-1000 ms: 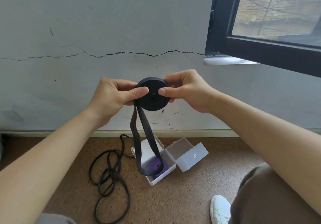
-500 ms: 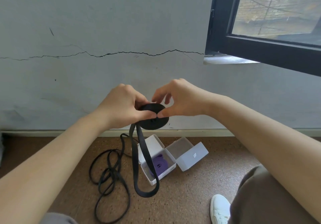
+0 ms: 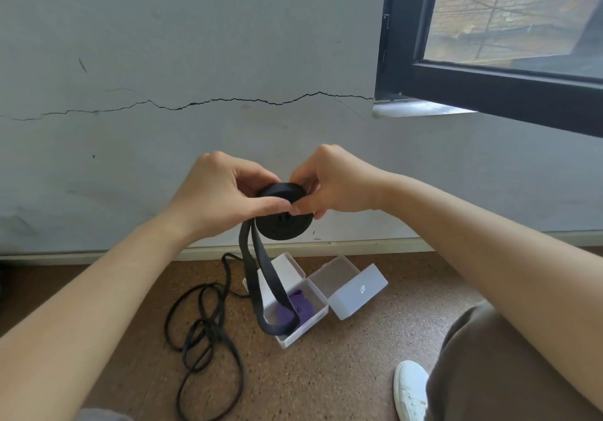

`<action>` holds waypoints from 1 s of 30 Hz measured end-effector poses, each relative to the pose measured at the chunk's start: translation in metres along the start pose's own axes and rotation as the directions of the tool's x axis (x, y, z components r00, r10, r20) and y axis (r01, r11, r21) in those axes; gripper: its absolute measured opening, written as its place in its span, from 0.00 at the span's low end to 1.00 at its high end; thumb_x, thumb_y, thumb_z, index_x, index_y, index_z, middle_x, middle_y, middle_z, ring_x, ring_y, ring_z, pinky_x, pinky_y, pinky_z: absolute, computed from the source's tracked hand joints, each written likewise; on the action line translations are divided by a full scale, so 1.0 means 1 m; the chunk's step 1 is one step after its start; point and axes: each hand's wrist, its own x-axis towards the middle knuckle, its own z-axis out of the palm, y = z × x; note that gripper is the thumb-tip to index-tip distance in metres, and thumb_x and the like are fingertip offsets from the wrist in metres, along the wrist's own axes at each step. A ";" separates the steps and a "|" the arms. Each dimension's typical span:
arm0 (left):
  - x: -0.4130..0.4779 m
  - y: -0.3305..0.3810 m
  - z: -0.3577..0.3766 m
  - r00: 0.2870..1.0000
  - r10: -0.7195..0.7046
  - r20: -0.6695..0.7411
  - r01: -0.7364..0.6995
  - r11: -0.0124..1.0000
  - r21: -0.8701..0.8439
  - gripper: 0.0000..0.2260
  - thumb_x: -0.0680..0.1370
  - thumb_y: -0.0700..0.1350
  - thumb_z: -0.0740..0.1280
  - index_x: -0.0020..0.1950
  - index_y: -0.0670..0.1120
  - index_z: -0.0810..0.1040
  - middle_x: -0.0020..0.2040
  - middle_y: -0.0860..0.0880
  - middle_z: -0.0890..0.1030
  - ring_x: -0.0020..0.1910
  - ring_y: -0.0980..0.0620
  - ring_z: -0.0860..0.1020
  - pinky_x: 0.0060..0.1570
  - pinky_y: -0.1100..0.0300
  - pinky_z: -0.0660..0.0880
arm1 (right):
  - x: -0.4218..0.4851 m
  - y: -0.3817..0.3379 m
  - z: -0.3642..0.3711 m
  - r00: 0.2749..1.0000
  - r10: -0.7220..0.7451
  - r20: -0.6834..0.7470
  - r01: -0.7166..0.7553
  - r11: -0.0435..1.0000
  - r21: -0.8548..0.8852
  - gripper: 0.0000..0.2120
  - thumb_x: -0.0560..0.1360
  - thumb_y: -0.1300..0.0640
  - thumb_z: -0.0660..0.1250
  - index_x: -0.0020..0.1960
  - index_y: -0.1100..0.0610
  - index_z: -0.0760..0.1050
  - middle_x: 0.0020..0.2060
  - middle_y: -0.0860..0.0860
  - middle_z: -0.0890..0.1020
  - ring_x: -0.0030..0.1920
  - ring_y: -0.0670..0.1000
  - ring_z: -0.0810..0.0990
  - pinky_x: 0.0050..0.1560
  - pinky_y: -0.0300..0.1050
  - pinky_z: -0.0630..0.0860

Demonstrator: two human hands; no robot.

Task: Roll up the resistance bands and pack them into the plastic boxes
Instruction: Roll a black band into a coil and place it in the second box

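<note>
Both hands hold a black resistance band roll (image 3: 283, 221) in the air in front of the wall. My left hand (image 3: 222, 192) pinches it from the left and my right hand (image 3: 332, 182) grips it from the right and top. The unrolled tail of the black band (image 3: 257, 283) hangs down as a loop over the open white plastic box (image 3: 310, 321) on the floor. Inside that box lies a rolled purple band (image 3: 298, 306). A second open white box (image 3: 355, 285) sits beside it to the right. A thin black band (image 3: 202, 332) lies tangled on the floor at left.
The brown speckled floor (image 3: 342, 371) meets a grey cracked wall (image 3: 195, 104) at a white skirting. A black-framed window (image 3: 489, 71) is at upper right. My knee in brown trousers (image 3: 489, 371) and a white shoe (image 3: 409, 388) are at lower right.
The roll has tipped from facing me to lying flatter and sits lower than a second ago. The hanging loop has got shorter since half a second ago and now hangs over the box.
</note>
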 end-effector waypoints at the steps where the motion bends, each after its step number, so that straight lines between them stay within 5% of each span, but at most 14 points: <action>1: 0.000 -0.001 0.000 1.000 0.000 -0.026 0.001 1.000 0.012 0.11 0.68 0.46 0.81 0.49 0.51 0.89 0.40 0.57 0.87 0.40 0.61 0.85 0.43 0.68 0.80 | 0.000 0.002 -0.001 1.000 0.008 -0.006 -0.008 1.000 0.019 0.10 0.74 0.58 0.77 0.55 0.59 0.86 0.43 0.54 0.88 0.39 0.49 0.88 0.41 0.44 0.86; 9: 0.001 -0.010 -0.003 0.998 -0.064 0.010 0.064 0.998 0.007 0.09 0.70 0.44 0.81 0.49 0.50 0.88 0.40 0.56 0.87 0.40 0.60 0.85 0.42 0.70 0.79 | -0.004 0.011 -0.006 0.998 0.055 -0.009 -0.053 0.990 0.129 0.10 0.75 0.59 0.76 0.56 0.60 0.85 0.45 0.53 0.88 0.42 0.48 0.88 0.41 0.42 0.85; 17: 0.004 -0.015 -0.008 0.973 -0.213 0.088 0.228 0.947 -0.228 0.14 0.63 0.49 0.80 0.45 0.45 0.87 0.40 0.46 0.88 0.41 0.49 0.87 0.46 0.54 0.82 | -0.003 0.011 -0.006 0.999 0.053 0.005 -0.053 0.986 0.156 0.11 0.75 0.59 0.76 0.57 0.60 0.85 0.46 0.53 0.88 0.43 0.49 0.88 0.42 0.43 0.85; 25: 0.002 -0.017 -0.002 0.985 -0.164 0.058 0.170 0.979 -0.115 0.10 0.68 0.41 0.81 0.47 0.47 0.87 0.40 0.50 0.88 0.41 0.50 0.87 0.50 0.48 0.84 | -0.004 0.014 -0.007 0.997 0.074 -0.009 -0.072 0.985 0.154 0.11 0.75 0.60 0.76 0.56 0.60 0.85 0.45 0.53 0.88 0.42 0.49 0.88 0.42 0.43 0.85; 30: 0.001 -0.017 0.001 0.978 -0.199 0.057 0.207 0.947 -0.244 0.10 0.69 0.40 0.80 0.49 0.44 0.86 0.42 0.47 0.88 0.44 0.47 0.87 0.49 0.50 0.84 | -0.007 0.016 -0.011 0.996 0.083 -0.014 -0.077 0.969 0.236 0.10 0.75 0.62 0.75 0.56 0.61 0.84 0.46 0.54 0.88 0.44 0.50 0.88 0.42 0.41 0.84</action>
